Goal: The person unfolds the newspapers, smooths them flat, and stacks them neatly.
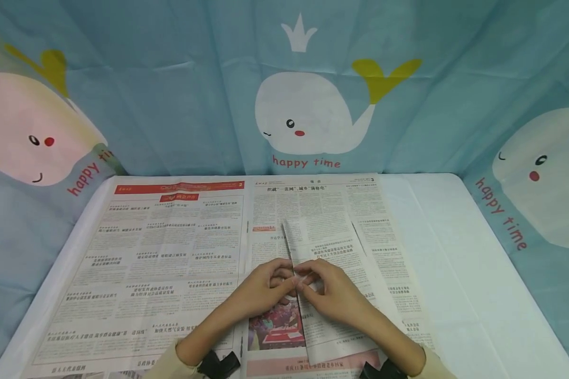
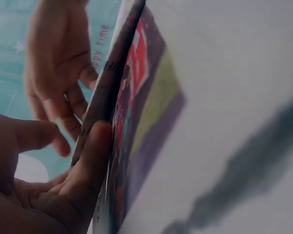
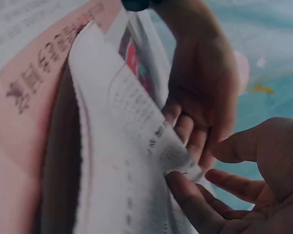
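Note:
An open newspaper (image 1: pixel 161 284) lies flat, with a folded newspaper part (image 1: pixel 334 247) on its right page. My left hand (image 1: pixel 265 289) is at the left edge of that folded part, and my right hand (image 1: pixel 334 292) meets it there from the other side. The fingertips of both hands come together at the edge in the head view. In the right wrist view, fingers (image 3: pixel 190 195) of the right hand touch the paper while its thumb stands apart. A fingertip (image 2: pixel 97 141) of the left hand presses the edge in the left wrist view, the thumb likewise apart.
The newspaper lies on a white table (image 1: pixel 464 263), which shows along its right side. A blue curtain (image 1: pixel 185 105) printed with whales hangs behind and at both sides. Black straps (image 1: pixel 220 364) circle the wrists. A colour photo (image 1: pixel 277 329) is printed beside the folded edge.

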Available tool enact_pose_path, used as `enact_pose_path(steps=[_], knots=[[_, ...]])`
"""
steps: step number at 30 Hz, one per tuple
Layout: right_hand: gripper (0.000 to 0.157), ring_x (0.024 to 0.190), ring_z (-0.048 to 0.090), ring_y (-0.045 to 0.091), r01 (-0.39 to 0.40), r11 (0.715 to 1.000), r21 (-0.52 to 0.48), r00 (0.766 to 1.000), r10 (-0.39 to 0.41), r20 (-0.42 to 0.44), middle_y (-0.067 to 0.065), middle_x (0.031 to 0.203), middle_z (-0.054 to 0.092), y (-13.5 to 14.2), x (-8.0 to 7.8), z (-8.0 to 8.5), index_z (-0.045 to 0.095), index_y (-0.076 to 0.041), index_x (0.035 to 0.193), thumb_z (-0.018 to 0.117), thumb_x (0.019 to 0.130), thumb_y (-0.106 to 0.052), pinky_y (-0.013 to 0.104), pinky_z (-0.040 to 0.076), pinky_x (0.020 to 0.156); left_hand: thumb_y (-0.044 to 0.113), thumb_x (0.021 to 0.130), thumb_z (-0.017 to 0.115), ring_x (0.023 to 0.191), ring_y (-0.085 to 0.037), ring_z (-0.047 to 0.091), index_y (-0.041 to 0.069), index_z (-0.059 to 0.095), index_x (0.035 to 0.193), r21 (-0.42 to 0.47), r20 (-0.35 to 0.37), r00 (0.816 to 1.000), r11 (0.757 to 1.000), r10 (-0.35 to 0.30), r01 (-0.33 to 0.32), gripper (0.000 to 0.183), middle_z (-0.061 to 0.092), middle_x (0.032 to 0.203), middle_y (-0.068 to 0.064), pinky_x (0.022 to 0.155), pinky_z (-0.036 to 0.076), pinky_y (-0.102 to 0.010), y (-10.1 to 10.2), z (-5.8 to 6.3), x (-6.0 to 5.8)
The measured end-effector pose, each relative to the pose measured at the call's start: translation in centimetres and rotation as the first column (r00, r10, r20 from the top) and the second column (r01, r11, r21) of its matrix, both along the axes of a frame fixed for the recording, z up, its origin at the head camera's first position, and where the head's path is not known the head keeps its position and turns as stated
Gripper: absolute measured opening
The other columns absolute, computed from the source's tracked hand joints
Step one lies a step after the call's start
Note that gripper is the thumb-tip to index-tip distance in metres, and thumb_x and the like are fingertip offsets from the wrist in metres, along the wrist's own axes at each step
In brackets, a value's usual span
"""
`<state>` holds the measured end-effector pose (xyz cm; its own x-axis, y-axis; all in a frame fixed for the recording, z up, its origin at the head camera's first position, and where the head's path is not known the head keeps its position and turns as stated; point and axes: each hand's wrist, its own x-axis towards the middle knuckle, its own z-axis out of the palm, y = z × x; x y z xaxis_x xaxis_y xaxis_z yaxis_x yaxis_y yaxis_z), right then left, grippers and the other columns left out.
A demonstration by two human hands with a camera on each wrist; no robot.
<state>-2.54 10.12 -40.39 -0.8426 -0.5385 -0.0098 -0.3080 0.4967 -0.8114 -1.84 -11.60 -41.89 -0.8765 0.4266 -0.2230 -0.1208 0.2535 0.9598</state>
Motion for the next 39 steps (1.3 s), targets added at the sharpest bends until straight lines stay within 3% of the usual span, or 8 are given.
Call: enact_pose_path(steps=[6,9,12,19,25,29,33,39], knots=[[0.041,0.121,0.071,0.028,-0.084,0.996,-0.028,0.991,0.087,0.099,0.008,0.138,0.069,-0.1,0.7,1.3,0.062,-0.009,0.14,0.071,0.102,-0.019,0.02,0.06,0.087,0.024,0.106,0.066,0.083,-0.017,0.077,-0.005,0.047,0.144,-0.079,-0.092,0.995,0.996,0.039,-0.046,0.051,0.073,0.123,-0.02,0.068,0.061,-0.025,-0.1,-0.1,0.1],[0.044,0.125,0.069,0.029,-0.123,0.992,-0.022,0.987,0.124,0.098,0.008,0.142,0.068,-0.1,0.8,1.8,0.061,-0.009,0.143,0.07,0.102,-0.023,0.024,0.06,0.092,0.021,0.105,0.067,0.078,-0.017,0.077,-0.003,0.046,0.144,-0.065,-0.077,0.995,0.995,0.065,-0.07,0.051,0.073,0.12,-0.018,0.066,0.061,-0.027,-0.3,-0.1,0.0],[0.043,0.121,0.071,0.027,-0.109,0.994,-0.006,0.992,0.109,0.07,0.009,0.14,0.07,0.2,0.3,2.1,0.062,-0.008,0.142,0.07,0.102,-0.023,0.028,0.061,0.094,0.014,0.104,0.067,0.079,-0.018,0.077,-0.001,0.046,0.145,-0.023,-0.035,0.995,0.996,0.09,-0.091,0.048,0.069,0.118,-0.018,0.065,0.063,-0.03,-0.5,0.0,-0.1],[0.04,0.118,0.072,0.027,0.084,0.994,0.075,0.994,-0.078,-0.079,0.01,0.136,0.071,2.2,-1.8,2.2,0.066,-0.008,0.137,0.074,0.099,-0.018,0.039,0.062,0.095,0.005,0.104,0.065,0.085,-0.018,0.078,-0.002,0.047,0.146,0.011,-0.001,0.989,0.989,0.146,-0.146,0.046,0.066,0.121,-0.021,0.067,0.065,-0.033,-2.0,0.4,-0.7],[0.044,0.116,0.069,0.038,0.308,0.94,0.144,0.94,-0.277,-0.2,0.019,0.144,0.061,4.4,-3.7,1.5,0.065,-0.008,0.138,0.077,0.097,-0.017,0.055,0.059,0.096,0.006,0.104,0.064,0.084,-0.019,0.077,-0.003,0.046,0.145,0.003,-0.011,0.985,0.985,0.175,-0.175,0.046,0.066,0.12,-0.023,0.068,0.065,-0.034,-3.5,0.8,-1.4],[0.061,0.126,0.065,0.047,0.34,0.93,0.139,0.937,-0.324,-0.128,0.029,0.151,0.052,5.6,-4.6,1.0,0.051,-0.002,0.152,0.075,0.098,-0.017,0.056,0.059,0.099,0.003,0.104,0.064,0.088,-0.021,0.078,-0.005,0.044,0.146,0.034,0.013,0.984,0.984,0.176,-0.177,0.047,0.067,0.12,-0.025,0.07,0.065,-0.036,-4.1,0.9,-1.8],[0.073,0.113,0.073,0.038,0.32,0.941,0.107,0.947,-0.319,-0.021,0.029,0.148,0.057,6.2,-5.2,0.7,0.04,-0.002,0.159,0.076,0.099,-0.021,0.046,0.063,0.09,0.002,0.103,0.063,0.089,-0.022,0.078,-0.005,0.044,0.146,0.04,0.025,0.985,0.984,0.171,-0.171,0.047,0.068,0.118,-0.025,0.07,0.066,-0.036,-4.6,0.9,-2.1],[0.075,0.077,0.071,0.015,0.309,0.95,0.046,0.944,-0.312,0.104,0.019,0.109,0.076,6.5,-5.9,0.4,0.039,0.002,0.159,0.077,0.097,-0.017,0.025,0.058,0.073,0.005,0.103,0.065,0.088,-0.019,0.076,-0.003,0.043,0.151,-0.01,0.022,0.984,0.984,0.179,-0.179,0.053,0.068,0.12,-0.023,0.068,0.065,-0.035,-4.6,0.9,-2.2]])
